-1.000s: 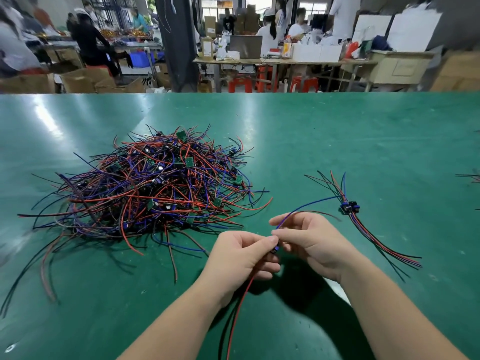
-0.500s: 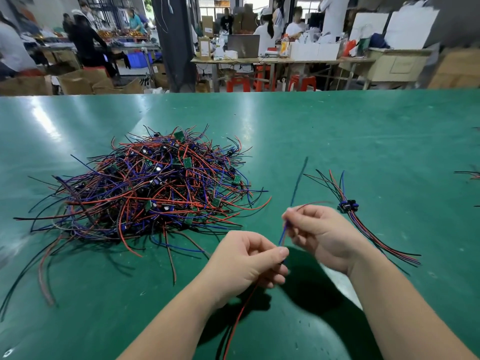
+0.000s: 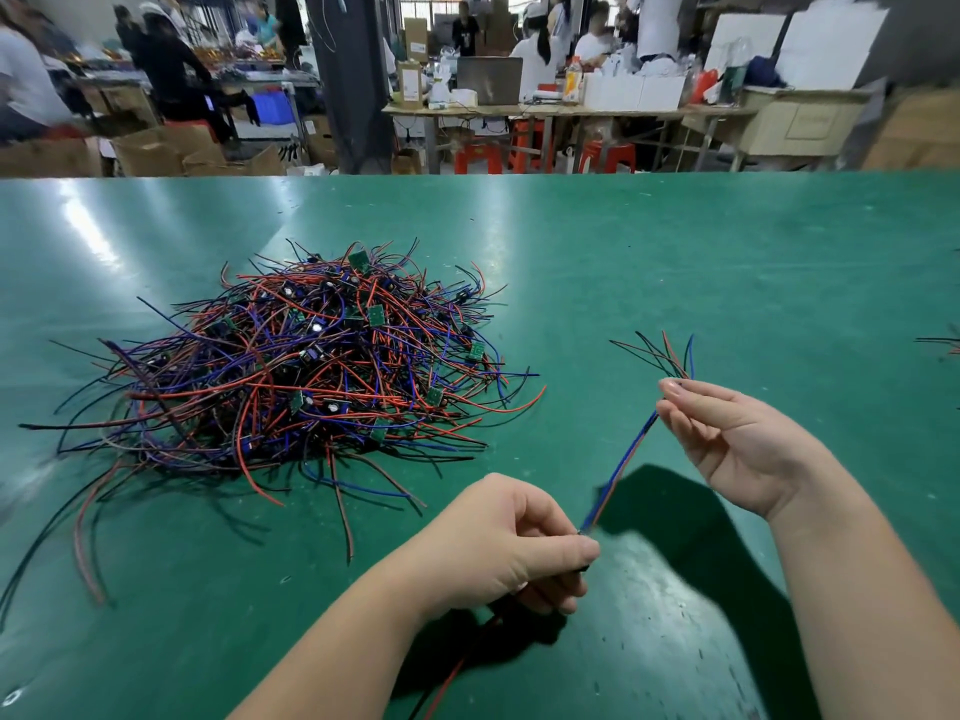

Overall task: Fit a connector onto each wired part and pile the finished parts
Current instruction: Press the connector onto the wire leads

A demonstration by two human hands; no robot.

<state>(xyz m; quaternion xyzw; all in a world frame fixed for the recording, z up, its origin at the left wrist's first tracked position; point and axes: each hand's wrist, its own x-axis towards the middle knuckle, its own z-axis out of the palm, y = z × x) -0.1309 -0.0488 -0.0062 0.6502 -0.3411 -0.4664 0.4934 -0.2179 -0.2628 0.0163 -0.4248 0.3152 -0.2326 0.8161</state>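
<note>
My left hand [image 3: 511,543], low in the middle of the frame, is curled, thumb and forefinger pinching the near end of a wired part [image 3: 618,472]. Its blue and red wires run straight up and to the right into my right hand [image 3: 737,444], which nips them between its fingertips. A red lead [image 3: 449,680] trails from under my left hand toward the bottom edge. The big tangled heap of wired parts [image 3: 306,366] lies on the green table [image 3: 727,262] at left centre. A small fan of wire ends [image 3: 662,356] shows just behind my right fingertips.
</note>
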